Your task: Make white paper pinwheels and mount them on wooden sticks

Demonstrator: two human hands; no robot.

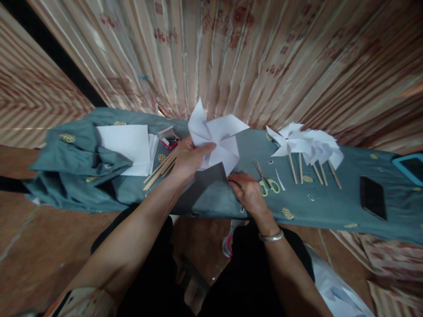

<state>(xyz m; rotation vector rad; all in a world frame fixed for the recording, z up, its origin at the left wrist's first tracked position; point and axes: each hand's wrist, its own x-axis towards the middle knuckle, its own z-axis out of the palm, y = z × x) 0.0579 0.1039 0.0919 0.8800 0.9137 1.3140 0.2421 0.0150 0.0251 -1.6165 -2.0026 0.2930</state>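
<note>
A folded white paper pinwheel (224, 147) stands raised above the cloth, its points fanned out. My left hand (189, 159) grips it from the left, thumb pressed near its centre. Just below the pinwheel's lower point is my right hand (248, 190), low over the cloth with its fingers curled together; what they hold, if anything, is hidden. Scissors with green handles (272, 186) lie right beside that hand, blades pointing away. Wooden sticks (160, 171) are bundled by my left wrist, near a small open red-and-white box (170, 140) with dark small pieces inside.
White paper sheets (127, 147) are stacked at left on the grey-green cloth (205, 198). Several finished pinwheels on sticks (304, 143) lie at right. Beyond them are a dark phone (372, 197) and a blue-framed device (411, 167). A pleated curtain (211, 57) hangs behind.
</note>
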